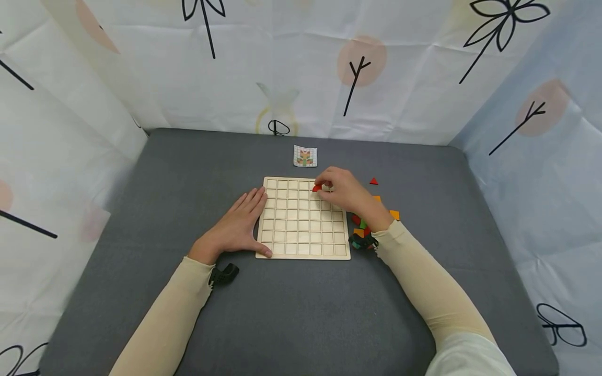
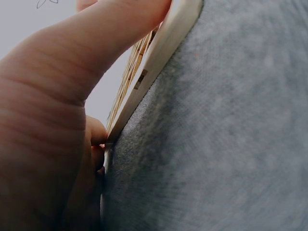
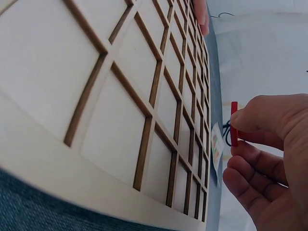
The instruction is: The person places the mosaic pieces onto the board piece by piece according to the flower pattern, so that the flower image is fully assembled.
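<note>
A pale wooden grid board (image 1: pixel 297 224) lies on the dark grey table, its square cells bare where they show. My left hand (image 1: pixel 240 222) rests along the board's left side with fingers straight, fingertips at the upper left edge and thumb on the lower left corner. Over the upper right cells, my right hand (image 1: pixel 345 190) pinches a small red tile (image 1: pixel 317 188) between thumb and fingers. Seen edge-on in the right wrist view, this flat red tile (image 3: pixel 234 120) stands apart from the grid. The left wrist view shows the thumb over the board's edge (image 2: pixel 137 86).
A small card with a coloured grid picture (image 1: pixel 305 156) lies beyond the board. Right of the board are a red triangle (image 1: pixel 373 181), orange tiles (image 1: pixel 394 214) and a pile of red, green and orange pieces (image 1: pixel 359 233), partly hidden by the right wrist. Patterned cloth walls surround the table.
</note>
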`<state>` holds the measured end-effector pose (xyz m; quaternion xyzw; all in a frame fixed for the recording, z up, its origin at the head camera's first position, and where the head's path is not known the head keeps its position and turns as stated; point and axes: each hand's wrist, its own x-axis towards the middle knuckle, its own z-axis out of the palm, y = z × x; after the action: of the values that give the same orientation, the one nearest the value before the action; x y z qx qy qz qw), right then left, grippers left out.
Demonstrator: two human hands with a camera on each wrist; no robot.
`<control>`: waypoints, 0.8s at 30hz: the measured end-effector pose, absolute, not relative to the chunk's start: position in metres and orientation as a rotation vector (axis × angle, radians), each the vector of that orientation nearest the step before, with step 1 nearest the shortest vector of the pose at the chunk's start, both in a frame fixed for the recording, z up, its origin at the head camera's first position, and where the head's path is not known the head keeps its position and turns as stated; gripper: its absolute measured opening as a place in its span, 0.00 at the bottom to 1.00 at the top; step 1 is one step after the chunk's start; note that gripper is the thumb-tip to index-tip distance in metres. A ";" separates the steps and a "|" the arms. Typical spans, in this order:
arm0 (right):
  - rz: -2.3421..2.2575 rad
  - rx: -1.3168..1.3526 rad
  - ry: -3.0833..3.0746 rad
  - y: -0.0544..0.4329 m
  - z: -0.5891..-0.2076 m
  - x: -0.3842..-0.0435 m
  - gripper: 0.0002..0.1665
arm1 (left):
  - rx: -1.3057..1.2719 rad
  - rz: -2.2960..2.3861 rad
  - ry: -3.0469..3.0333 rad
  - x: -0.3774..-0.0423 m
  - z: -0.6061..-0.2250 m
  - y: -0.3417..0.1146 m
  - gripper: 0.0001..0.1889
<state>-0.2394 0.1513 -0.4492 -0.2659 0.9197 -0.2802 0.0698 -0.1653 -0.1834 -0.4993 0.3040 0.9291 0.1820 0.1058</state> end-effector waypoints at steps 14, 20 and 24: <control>-0.767 -0.814 2.782 0.145 -0.457 -0.243 0.12 | 0.892 0.532 2.744 -0.165 -0.497 -0.183 0.82; -0.762 -0.838 2.777 0.144 -0.460 -0.243 0.11 | 0.891 0.541 2.742 -0.165 -0.497 -0.183 0.83; -0.761 -0.848 2.772 0.144 -0.460 -0.242 0.11 | 0.893 0.546 2.735 -0.166 -0.499 -0.184 0.82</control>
<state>-0.2424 0.1437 -0.4602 -0.2821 0.9225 -0.2532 0.0722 -0.1664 -0.1836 -0.4992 0.3032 0.9287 0.1854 0.1062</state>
